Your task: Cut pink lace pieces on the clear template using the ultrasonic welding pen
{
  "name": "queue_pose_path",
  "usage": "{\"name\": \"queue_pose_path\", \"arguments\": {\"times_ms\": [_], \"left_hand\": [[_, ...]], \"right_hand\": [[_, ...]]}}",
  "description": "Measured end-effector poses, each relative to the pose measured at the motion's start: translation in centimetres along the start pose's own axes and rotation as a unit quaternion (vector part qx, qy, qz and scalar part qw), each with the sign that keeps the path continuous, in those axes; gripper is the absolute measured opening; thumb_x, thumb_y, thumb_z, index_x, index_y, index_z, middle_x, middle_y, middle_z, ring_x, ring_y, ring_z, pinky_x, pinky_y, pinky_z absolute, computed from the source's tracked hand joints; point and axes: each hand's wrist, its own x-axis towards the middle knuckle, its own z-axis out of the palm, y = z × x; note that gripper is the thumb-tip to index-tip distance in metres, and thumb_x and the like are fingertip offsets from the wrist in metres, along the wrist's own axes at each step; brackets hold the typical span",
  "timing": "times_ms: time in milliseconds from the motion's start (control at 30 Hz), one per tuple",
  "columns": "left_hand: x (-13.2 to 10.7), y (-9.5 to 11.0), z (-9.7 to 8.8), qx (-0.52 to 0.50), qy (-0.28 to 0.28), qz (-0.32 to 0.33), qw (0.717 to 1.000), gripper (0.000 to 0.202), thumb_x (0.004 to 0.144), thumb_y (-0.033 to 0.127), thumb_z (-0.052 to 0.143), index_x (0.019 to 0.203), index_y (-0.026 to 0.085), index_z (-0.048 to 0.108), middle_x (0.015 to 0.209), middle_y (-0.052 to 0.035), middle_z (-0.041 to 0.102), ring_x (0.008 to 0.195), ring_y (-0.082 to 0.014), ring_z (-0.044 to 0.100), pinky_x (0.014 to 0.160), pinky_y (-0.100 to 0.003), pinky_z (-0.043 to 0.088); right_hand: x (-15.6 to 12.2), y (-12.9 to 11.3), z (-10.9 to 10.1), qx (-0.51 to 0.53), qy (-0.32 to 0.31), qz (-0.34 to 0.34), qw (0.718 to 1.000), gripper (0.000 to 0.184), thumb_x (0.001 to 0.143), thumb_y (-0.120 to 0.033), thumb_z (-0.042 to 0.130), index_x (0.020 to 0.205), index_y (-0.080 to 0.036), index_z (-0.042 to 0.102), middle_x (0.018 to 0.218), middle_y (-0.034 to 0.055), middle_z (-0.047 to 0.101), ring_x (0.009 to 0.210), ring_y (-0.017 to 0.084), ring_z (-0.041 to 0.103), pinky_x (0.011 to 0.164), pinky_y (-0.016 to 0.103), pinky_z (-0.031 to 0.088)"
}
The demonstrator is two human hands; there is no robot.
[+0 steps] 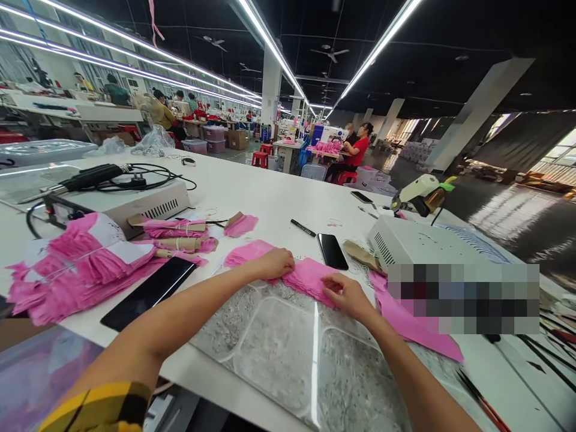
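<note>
A stack of pink fabric pieces (308,277) lies on the white table (270,192), at the far edge of a clear plastic tray (288,348). My left hand (275,263) rests curled on the stack's left end, fingers closed on the fabric. My right hand (345,295) pinches the stack's right end, fingers bent together. A black phone (332,251) lies just beyond the stack, between my hands.
Bundles of pink fabric (76,264) and a dark tablet (149,293) lie at left. A grey machine box (153,204) with cables stands behind them. Right is a white machine (414,240) with a handheld tool (420,193). A black pen (303,227) lies mid-table. People work at far tables (355,150).
</note>
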Motion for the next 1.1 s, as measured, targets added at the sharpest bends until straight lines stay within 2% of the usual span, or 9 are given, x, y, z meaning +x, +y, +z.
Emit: {"name": "queue_pose_path", "arguments": {"times_ms": [267,500,567,700,833,933,1000,1067,1100], "left_hand": [[0.5,0.8,-1.8,0.012,-0.020,-0.041,0.999,0.031,0.096,0.034,0.058,0.121,0.015,0.058,0.121,-0.0094,0.060,0.103,-0.0214,0.062,0.088,-0.042,0.055],[0.7,2.1,-2.1,0.026,-0.034,-0.077,0.996,0.030,0.096,0.035,0.058,0.120,0.016,0.059,0.120,-0.0091,0.060,0.102,-0.0209,0.063,0.087,-0.041,0.055],[0.7,2.2,-2.0,0.035,-0.034,-0.092,0.995,0.030,0.096,0.035,0.058,0.121,0.016,0.059,0.121,-0.0092,0.060,0.102,-0.0211,0.062,0.087,-0.041,0.055],[0.8,2.6,-1.4,0.054,-0.026,-0.121,0.991,0.031,0.096,0.034,0.058,0.121,0.016,0.058,0.121,-0.0095,0.060,0.102,-0.0208,0.063,0.086,-0.041,0.055],[0.9,4.5,-0.2,0.070,0.006,-0.127,0.989,0.032,0.096,0.039,0.058,0.117,0.015,0.060,0.119,-0.0094,0.061,0.105,-0.0221,0.061,0.091,-0.044,0.053],[1.4,6.5,1.0,0.084,0.038,-0.117,0.989,0.048,0.087,0.055,0.063,0.111,0.014,0.064,0.115,-0.0117,0.064,0.110,-0.0279,0.059,0.094,-0.045,0.048],[1.9,7.4,1.7,0.101,0.057,-0.113,0.987,0.039,0.088,0.047,0.063,0.109,0.014,0.065,0.114,-0.0129,0.064,0.109,-0.0276,0.059,0.093,-0.043,0.046],[2.3,7.5,2.1,0.120,0.069,-0.115,0.984,0.022,0.092,0.028,0.056,0.106,0.014,0.066,0.111,-0.0130,0.065,0.107,-0.0252,0.060,0.091,-0.040,0.045],[2.3,7.4,2.2,0.128,0.075,-0.118,0.982,0.020,0.092,0.021,0.052,0.104,0.014,0.066,0.109,-0.0135,0.066,0.105,-0.0249,0.060,0.089,-0.040,0.045]], "right_hand": [[0.1,0.0,0.0,-0.015,-0.010,0.006,1.000,0.025,0.079,-0.032,0.058,0.095,-0.019,0.072,0.092,0.0071,0.074,0.080,0.019,0.069,0.075,0.032,0.054],[-0.2,-1.3,0.8,-0.097,0.017,0.007,0.995,0.022,0.077,-0.038,0.063,0.088,-0.022,0.071,0.094,0.0059,0.072,0.083,0.020,0.064,0.073,0.030,0.045],[-0.2,-1.4,1.1,-0.118,0.029,0.007,0.993,0.019,0.081,-0.035,0.056,0.082,-0.022,0.070,0.090,0.0054,0.071,0.081,0.019,0.062,0.069,0.028,0.042],[0.0,-1.0,1.2,-0.137,0.037,-0.008,0.990,0.030,0.085,-0.034,0.047,0.066,-0.022,0.066,0.075,0.0042,0.068,0.070,0.017,0.059,0.064,0.028,0.039],[0.1,0.1,1.1,-0.131,0.043,-0.025,0.990,0.035,0.084,-0.043,0.044,0.071,-0.022,0.069,0.075,0.0044,0.071,0.069,0.019,0.063,0.067,0.029,0.044],[0.1,0.9,0.9,-0.122,0.052,-0.037,0.991,0.039,0.081,-0.050,0.045,0.077,-0.023,0.073,0.079,0.0060,0.074,0.071,0.021,0.066,0.066,0.031,0.047],[0.3,1.4,0.8,-0.117,0.064,-0.044,0.990,0.041,0.079,-0.053,0.047,0.075,-0.023,0.073,0.075,0.0069,0.074,0.067,0.022,0.066,0.061,0.032,0.047],[0.5,1.8,0.7,-0.115,0.078,-0.051,0.989,0.040,0.077,-0.055,0.049,0.074,-0.023,0.073,0.073,0.0074,0.074,0.063,0.023,0.065,0.059,0.033,0.047],[0.6,1.9,0.6,-0.115,0.087,-0.054,0.988,0.040,0.077,-0.055,0.050,0.073,-0.023,0.073,0.072,0.0076,0.073,0.062,0.022,0.065,0.058,0.033,0.047]]}}
